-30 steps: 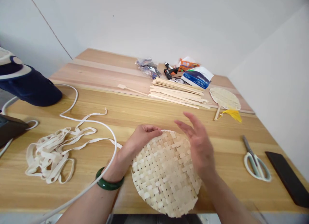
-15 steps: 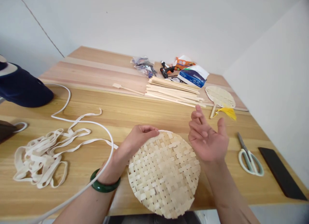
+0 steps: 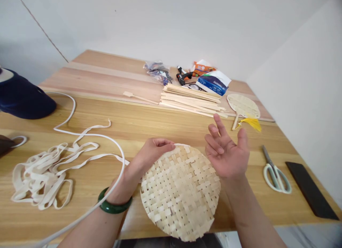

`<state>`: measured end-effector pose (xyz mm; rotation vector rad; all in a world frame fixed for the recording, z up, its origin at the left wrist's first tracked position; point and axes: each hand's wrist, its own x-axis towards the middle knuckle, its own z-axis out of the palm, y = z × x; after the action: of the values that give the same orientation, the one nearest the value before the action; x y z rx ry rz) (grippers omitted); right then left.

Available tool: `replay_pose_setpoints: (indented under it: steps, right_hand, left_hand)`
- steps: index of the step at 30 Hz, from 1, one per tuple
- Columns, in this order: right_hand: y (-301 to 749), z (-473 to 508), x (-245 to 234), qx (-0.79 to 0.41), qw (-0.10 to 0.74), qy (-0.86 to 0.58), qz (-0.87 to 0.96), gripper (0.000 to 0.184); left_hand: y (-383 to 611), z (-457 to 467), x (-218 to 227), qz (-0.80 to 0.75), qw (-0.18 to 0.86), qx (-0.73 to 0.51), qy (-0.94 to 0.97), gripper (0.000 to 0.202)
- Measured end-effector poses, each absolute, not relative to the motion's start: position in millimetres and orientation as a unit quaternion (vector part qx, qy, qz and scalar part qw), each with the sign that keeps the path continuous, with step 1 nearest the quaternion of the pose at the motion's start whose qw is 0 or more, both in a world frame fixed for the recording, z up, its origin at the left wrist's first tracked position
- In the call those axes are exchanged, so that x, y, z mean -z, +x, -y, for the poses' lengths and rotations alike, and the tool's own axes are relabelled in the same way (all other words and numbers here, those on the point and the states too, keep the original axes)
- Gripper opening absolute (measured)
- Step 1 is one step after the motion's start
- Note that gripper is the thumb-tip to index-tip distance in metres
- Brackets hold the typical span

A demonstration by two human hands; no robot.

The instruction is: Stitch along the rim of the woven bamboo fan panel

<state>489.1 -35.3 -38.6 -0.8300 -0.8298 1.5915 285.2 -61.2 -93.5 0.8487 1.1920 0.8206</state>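
My left hand (image 3: 155, 153) pinches the upper left rim of a round woven bamboo disc (image 3: 181, 194), thumb on its face. The disc is tilted up at the table's front edge. A strip of white tape shows along the rim by my fingertips, and the cream cloth tape (image 3: 93, 158) runs from behind my left wrist to a loose heap (image 3: 40, 180) on the left. My right hand (image 3: 227, 150) is raised palm up beside the disc's upper right, fingers loosely curled and apart, holding nothing.
A white cable (image 3: 112, 138) crosses over my left forearm. Scissors (image 3: 276, 175) and a dark flat slab (image 3: 311, 189) lie right. Behind are bamboo strips (image 3: 192, 100), a finished fan (image 3: 243, 106) with yellow tassel, a glue gun (image 3: 184, 77) and a tissue pack (image 3: 212, 83). A dark blue object (image 3: 25, 96) stands left.
My right hand has shifted slightly left and its fingers have uncurled a little. My left hand keeps its pinch on the disc's rim. The whole view has shifted slightly.
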Motion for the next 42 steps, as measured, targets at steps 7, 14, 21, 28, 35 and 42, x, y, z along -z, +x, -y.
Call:
replay_pose_setpoints:
  steps: [7,14,21,28,35,42]
  right_hand:
    - [481.6,43.0,44.9,-0.606,0.572,-0.364,0.417,0.061]
    - [482.6,44.4,49.3,-0.573,0.549,-0.379,0.476,0.064]
    - [482.6,42.3,47.5,-0.601,0.563,-0.358,0.440,0.066]
    - [493.4,31.4,37.4,-0.766,0.582,-0.231,0.148,0.058]
    - [495.1,31.1,38.8,-0.803,0.579,-0.142,0.012,0.062]
    - [494.6,29.9,38.2,-0.806,0.579,-0.118,-0.030,0.061]
  left_hand:
    - [285.1,60.7,95.0,-0.529,0.667,-0.362,0.381,0.031]
    - [285.8,59.8,93.7,-0.535,0.657,-0.361,0.389,0.030]
    - [285.5,59.7,96.7,-0.535,0.658,-0.364,0.386,0.030]
    - [285.1,60.3,98.6,-0.524,0.669,-0.363,0.382,0.032]
    - [285.7,60.2,98.5,-0.528,0.667,-0.361,0.382,0.031]
    - [285.8,60.1,97.9,-0.528,0.670,-0.358,0.379,0.030]
